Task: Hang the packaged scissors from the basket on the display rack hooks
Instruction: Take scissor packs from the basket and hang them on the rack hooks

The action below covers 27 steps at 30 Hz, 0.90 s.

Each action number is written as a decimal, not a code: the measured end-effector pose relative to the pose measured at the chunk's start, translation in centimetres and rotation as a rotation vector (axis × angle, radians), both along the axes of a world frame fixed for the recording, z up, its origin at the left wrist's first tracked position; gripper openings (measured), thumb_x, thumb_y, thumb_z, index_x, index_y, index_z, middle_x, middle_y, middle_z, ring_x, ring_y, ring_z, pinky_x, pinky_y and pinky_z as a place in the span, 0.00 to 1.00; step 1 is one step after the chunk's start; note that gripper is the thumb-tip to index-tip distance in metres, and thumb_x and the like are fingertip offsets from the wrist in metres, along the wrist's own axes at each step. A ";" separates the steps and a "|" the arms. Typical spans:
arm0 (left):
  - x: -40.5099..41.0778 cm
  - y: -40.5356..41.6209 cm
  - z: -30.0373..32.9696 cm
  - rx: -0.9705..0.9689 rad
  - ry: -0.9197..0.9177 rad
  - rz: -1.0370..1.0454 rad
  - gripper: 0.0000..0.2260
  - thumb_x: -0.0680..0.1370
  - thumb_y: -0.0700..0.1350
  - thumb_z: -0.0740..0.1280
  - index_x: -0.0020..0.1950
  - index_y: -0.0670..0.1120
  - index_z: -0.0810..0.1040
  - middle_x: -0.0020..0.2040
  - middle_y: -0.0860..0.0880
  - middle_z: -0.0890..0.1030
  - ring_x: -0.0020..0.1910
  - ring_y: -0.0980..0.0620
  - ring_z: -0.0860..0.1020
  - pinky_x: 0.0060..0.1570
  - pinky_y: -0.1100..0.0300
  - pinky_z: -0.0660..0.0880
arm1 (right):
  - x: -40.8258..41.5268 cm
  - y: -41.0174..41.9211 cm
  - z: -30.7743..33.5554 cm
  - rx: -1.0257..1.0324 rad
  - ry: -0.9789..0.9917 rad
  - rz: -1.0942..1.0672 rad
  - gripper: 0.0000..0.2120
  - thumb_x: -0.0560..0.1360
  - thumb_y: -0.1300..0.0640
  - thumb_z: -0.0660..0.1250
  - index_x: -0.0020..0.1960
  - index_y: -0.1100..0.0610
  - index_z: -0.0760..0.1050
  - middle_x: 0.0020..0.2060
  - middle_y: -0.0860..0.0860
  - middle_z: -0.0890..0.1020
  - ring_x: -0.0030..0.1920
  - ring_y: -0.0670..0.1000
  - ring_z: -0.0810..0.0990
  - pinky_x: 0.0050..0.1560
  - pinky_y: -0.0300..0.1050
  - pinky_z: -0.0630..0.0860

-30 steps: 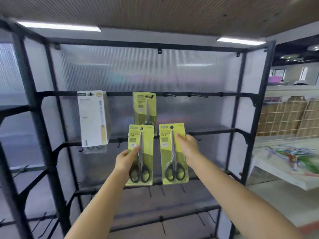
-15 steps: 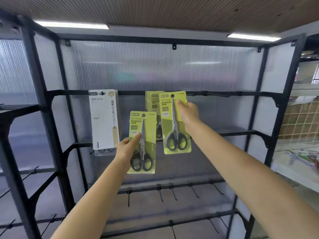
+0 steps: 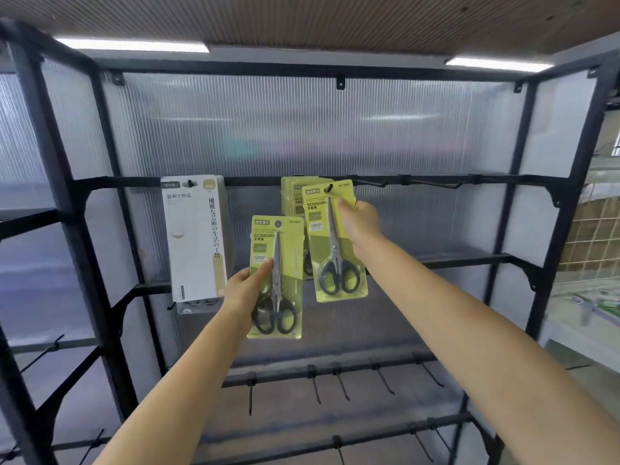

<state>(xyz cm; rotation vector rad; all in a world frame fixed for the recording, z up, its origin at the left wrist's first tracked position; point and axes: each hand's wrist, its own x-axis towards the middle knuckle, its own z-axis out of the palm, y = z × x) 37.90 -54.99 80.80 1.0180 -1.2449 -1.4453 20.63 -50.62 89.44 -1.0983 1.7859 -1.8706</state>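
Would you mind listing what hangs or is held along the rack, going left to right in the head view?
White pack → left hand → lower scissors pack → upper scissors pack at its hook → right hand → bare hooks.

A yellow scissors pack [image 3: 337, 243] is held by the right hand [image 3: 360, 226] at a rack hook [image 3: 328, 187]; another pack [image 3: 276, 280] is gripped by the left hand [image 3: 246, 290] below

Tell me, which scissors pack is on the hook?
The pack in the right hand: its hole sits over the hook. The left hand's pack hangs lower, unhooked.
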 end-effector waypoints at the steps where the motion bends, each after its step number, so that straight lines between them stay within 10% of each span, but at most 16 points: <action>1: 0.0 -0.1 0.0 -0.011 0.000 0.003 0.09 0.73 0.53 0.71 0.43 0.48 0.78 0.43 0.46 0.80 0.46 0.44 0.77 0.59 0.45 0.74 | -0.1 -0.3 -0.1 -0.004 0.000 0.009 0.16 0.81 0.52 0.57 0.60 0.62 0.71 0.52 0.54 0.76 0.56 0.56 0.74 0.55 0.51 0.71; 6: 0.2 -0.3 0.2 -0.042 -0.011 0.045 0.14 0.76 0.53 0.68 0.36 0.48 0.70 0.33 0.48 0.74 0.32 0.51 0.72 0.33 0.60 0.70 | -0.3 -2.9 -0.9 0.007 0.114 -0.022 0.08 0.81 0.52 0.56 0.48 0.57 0.65 0.37 0.49 0.69 0.43 0.51 0.69 0.35 0.41 0.64; 13: 0.7 -0.1 0.3 -0.035 -0.026 0.078 0.15 0.77 0.52 0.67 0.35 0.46 0.69 0.31 0.49 0.71 0.28 0.52 0.69 0.28 0.62 0.66 | -1.6 -4.0 -1.0 0.021 0.330 -0.119 0.16 0.80 0.52 0.59 0.35 0.54 0.62 0.32 0.48 0.67 0.38 0.52 0.69 0.32 0.43 0.61; 23: -1.1 0.2 0.0 -0.035 -0.012 0.046 0.09 0.75 0.52 0.68 0.43 0.47 0.76 0.41 0.47 0.78 0.37 0.51 0.74 0.39 0.58 0.73 | -3.2 -3.9 -1.1 -0.023 0.569 -0.136 0.15 0.78 0.51 0.63 0.58 0.61 0.70 0.51 0.56 0.75 0.50 0.53 0.75 0.44 0.43 0.71; 27: -2.1 0.7 -0.6 -0.097 -0.025 -0.025 0.08 0.76 0.50 0.68 0.47 0.45 0.78 0.39 0.49 0.80 0.33 0.55 0.77 0.29 0.65 0.74 | -3.5 -1.3 -1.6 -0.128 0.682 -0.080 0.14 0.78 0.52 0.62 0.59 0.61 0.72 0.52 0.54 0.75 0.48 0.49 0.74 0.47 0.42 0.71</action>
